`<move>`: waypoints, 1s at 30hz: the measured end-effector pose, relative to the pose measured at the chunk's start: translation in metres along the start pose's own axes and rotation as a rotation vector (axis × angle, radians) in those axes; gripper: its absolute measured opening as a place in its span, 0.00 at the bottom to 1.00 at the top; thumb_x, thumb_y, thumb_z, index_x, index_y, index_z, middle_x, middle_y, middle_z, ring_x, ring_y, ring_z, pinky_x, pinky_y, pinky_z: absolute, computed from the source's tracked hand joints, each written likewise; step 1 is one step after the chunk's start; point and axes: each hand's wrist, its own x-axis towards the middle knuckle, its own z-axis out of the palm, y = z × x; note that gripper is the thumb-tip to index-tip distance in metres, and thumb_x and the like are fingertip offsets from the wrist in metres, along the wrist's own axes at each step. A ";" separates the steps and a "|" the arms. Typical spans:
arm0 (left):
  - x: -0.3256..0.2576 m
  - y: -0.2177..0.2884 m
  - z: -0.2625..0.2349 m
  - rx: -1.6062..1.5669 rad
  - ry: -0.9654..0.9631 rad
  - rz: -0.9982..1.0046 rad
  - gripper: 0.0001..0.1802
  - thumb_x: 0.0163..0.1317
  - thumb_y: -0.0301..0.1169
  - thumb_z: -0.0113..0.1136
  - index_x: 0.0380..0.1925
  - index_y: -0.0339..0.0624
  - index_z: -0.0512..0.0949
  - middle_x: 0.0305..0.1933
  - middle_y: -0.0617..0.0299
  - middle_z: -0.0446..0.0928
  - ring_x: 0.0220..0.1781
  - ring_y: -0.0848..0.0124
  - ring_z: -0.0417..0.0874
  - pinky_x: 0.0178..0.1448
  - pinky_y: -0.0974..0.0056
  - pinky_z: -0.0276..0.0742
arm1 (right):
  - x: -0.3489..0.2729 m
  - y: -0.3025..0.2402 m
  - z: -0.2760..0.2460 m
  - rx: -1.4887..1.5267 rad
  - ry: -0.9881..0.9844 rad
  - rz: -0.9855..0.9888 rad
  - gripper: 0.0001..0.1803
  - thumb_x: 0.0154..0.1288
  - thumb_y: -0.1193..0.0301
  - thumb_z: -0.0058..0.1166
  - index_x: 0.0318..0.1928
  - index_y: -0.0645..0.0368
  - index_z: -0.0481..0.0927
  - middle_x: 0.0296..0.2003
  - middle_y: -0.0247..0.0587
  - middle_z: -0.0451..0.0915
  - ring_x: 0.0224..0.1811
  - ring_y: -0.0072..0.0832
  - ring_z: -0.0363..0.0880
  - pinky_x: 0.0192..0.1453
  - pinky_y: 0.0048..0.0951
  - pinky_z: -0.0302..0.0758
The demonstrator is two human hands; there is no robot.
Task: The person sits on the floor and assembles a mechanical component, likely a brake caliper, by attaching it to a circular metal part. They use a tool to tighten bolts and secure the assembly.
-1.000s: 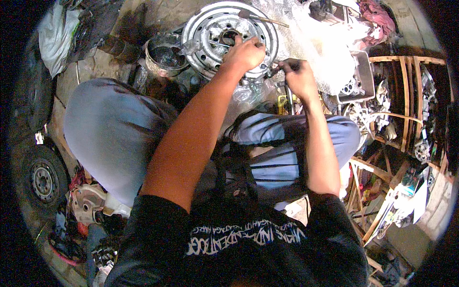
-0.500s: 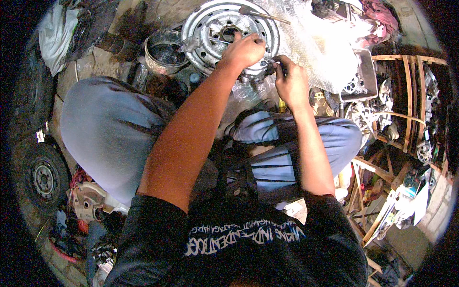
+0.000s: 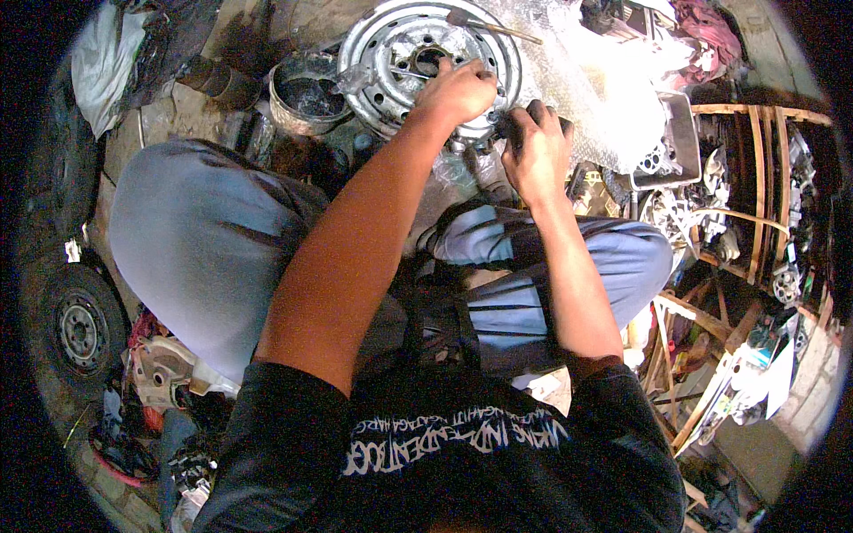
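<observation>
Silver steel wheel rim (image 3: 418, 53) lay flat on cluttered floor, just ahead of crossed knees. Left hand (image 3: 458, 89) rested on rim's near edge, fingers curled over it. Right hand (image 3: 533, 147) clenched around dark tool (image 3: 520, 120) beside rim (tool mostly hidden). Metal pot (image 3: 306, 89) stood left of rim; small tyre (image 3: 80, 329) lay far left.

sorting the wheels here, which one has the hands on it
The bare silver steel rim at top centre, under the left hand and beside the right hand. The other wheel, lower left, wears a black tyre, untouched.

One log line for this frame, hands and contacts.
left hand: on silver wheel rim | right hand: gripping dark tool at rim edge | posture: crouched over rim
</observation>
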 end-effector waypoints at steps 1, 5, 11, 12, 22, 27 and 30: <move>-0.005 0.010 -0.006 0.001 -0.012 -0.002 0.31 0.67 0.53 0.46 0.70 0.61 0.71 0.79 0.39 0.54 0.73 0.37 0.68 0.77 0.42 0.63 | 0.000 0.001 0.001 -0.017 -0.012 0.001 0.24 0.49 0.71 0.68 0.50 0.56 0.83 0.51 0.47 0.79 0.57 0.46 0.77 0.62 0.58 0.69; -0.047 0.064 -0.048 -0.156 0.066 -0.155 0.21 0.70 0.38 0.44 0.56 0.51 0.80 0.71 0.59 0.72 0.71 0.42 0.67 0.75 0.45 0.65 | 0.003 -0.001 -0.011 -0.069 -0.078 -0.012 0.21 0.51 0.72 0.64 0.50 0.57 0.83 0.51 0.51 0.78 0.57 0.47 0.77 0.63 0.59 0.69; -0.025 0.031 -0.026 -0.066 -0.022 -0.077 0.30 0.68 0.52 0.47 0.69 0.61 0.71 0.79 0.44 0.54 0.75 0.39 0.65 0.76 0.40 0.61 | 0.010 0.005 0.001 -0.090 -0.033 -0.202 0.17 0.58 0.74 0.55 0.49 0.58 0.82 0.53 0.55 0.78 0.59 0.48 0.76 0.65 0.62 0.68; -0.026 0.035 -0.030 -0.084 -0.042 -0.099 0.32 0.67 0.54 0.48 0.71 0.63 0.70 0.81 0.42 0.51 0.76 0.39 0.64 0.76 0.38 0.61 | 0.009 0.008 0.002 -0.073 -0.049 -0.199 0.18 0.59 0.74 0.54 0.51 0.58 0.81 0.54 0.56 0.77 0.60 0.49 0.75 0.65 0.63 0.67; -0.011 0.029 -0.009 -0.027 -0.024 -0.051 0.32 0.67 0.53 0.48 0.71 0.62 0.70 0.80 0.42 0.53 0.75 0.40 0.65 0.77 0.39 0.60 | -0.014 0.024 0.044 0.051 0.026 -0.125 0.32 0.46 0.69 0.69 0.57 0.54 0.78 0.59 0.54 0.72 0.68 0.52 0.67 0.66 0.78 0.58; -0.001 0.007 0.008 -0.001 0.035 -0.019 0.32 0.67 0.53 0.47 0.71 0.61 0.70 0.79 0.42 0.55 0.75 0.39 0.66 0.77 0.41 0.61 | -0.012 0.011 0.042 -0.038 0.059 -0.101 0.29 0.47 0.69 0.68 0.54 0.53 0.79 0.59 0.52 0.73 0.66 0.51 0.70 0.63 0.77 0.61; -0.002 0.019 0.002 0.002 0.038 -0.008 0.31 0.67 0.51 0.47 0.69 0.59 0.71 0.78 0.43 0.57 0.73 0.39 0.67 0.76 0.41 0.62 | -0.014 0.018 0.044 -0.022 0.079 -0.133 0.23 0.53 0.70 0.63 0.52 0.53 0.79 0.58 0.52 0.74 0.65 0.50 0.71 0.61 0.77 0.62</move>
